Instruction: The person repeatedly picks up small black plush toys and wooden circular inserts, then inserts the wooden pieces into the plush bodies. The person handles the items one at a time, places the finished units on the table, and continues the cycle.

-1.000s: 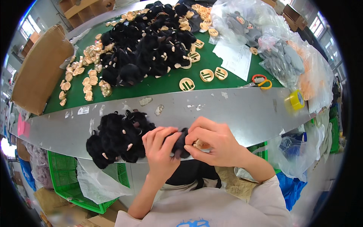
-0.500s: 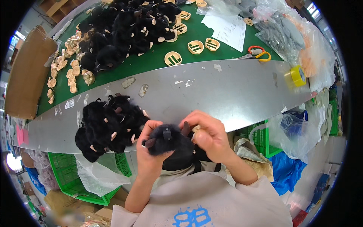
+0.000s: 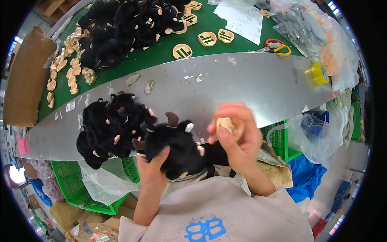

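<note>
My left hand (image 3: 154, 171) is closed round a black furry plush (image 3: 171, 147) with brown horns and a light ear, held above my lap. To its right, my right hand (image 3: 242, 135) grips a small peach-coloured moulded piece (image 3: 226, 124) between thumb and fingers, apart from the plush. Its exact kind is partly hidden by the fingers. A heap of similar black plush pieces (image 3: 109, 125) with horns and pinkish bits lies on the grey metal strip, just left of my left hand.
Beyond the metal table strip (image 3: 225, 84), a green surface (image 3: 242, 46) bears a bigger black plush heap (image 3: 117, 32), peach slotted pieces (image 3: 182, 51), scissors (image 3: 278, 47) and paper. Yellow tape (image 3: 319, 73) sits at right. Green crates (image 3: 66, 185) stand below; a cardboard sheet (image 3: 28, 80) rises at left.
My right hand has come away from the plush to the right and now shows a peach piece. The plush has turned in my left hand, horns now upward and left.
</note>
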